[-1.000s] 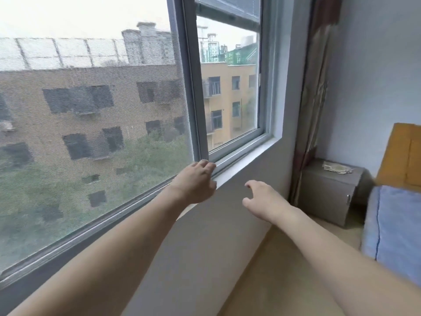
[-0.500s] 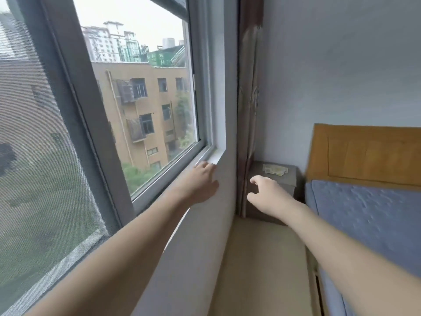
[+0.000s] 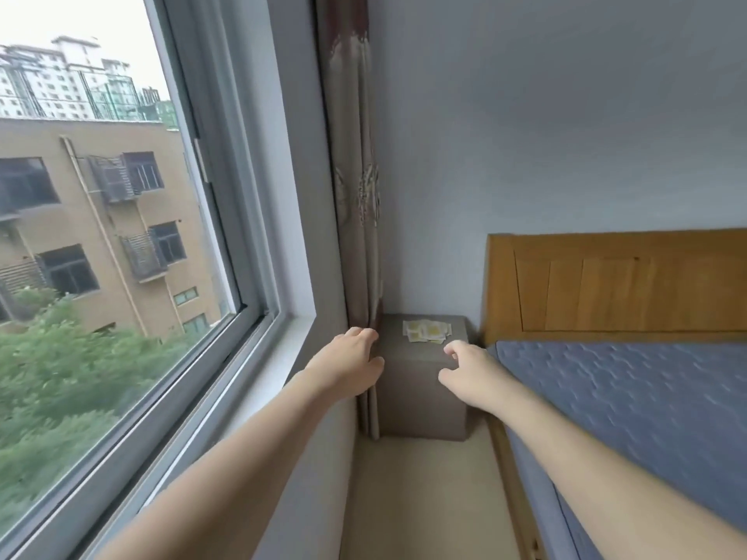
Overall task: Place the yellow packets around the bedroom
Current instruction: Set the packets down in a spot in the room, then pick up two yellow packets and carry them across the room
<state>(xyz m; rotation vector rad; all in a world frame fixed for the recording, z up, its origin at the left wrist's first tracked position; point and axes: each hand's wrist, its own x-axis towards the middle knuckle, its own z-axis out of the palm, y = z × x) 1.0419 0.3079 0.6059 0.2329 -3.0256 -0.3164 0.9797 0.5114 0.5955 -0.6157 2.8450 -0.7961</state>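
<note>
Packets (image 3: pixel 427 331), frame centre, look light and limp; I should pinch edges. Both hands, left (image 3: pixel 348 364) and right (image 3: pixel 469 367), hold nothing.

Narrow floor strip (image 3: pixel 424 499) open btwn wall & bed (image 3: pixel 626 418); nightstand (image 3: pixel 420 390), curtain (image 3: pixel 355 196) block far end.

1. Soft overcast daylight comes through the window (image 3: pixel 121 236) on the left; sky blown out white.
2. Room evenly lit, wall (image 3: pixel 566 135) grey-blue, shadows faint.
3. Trees outside and the bed (image 3: pixel 646 398) smeared by motion blur.
4. Wide-angle bending of the window frame; edges stretched.
5. Overall soft, compressed detail.
</note>
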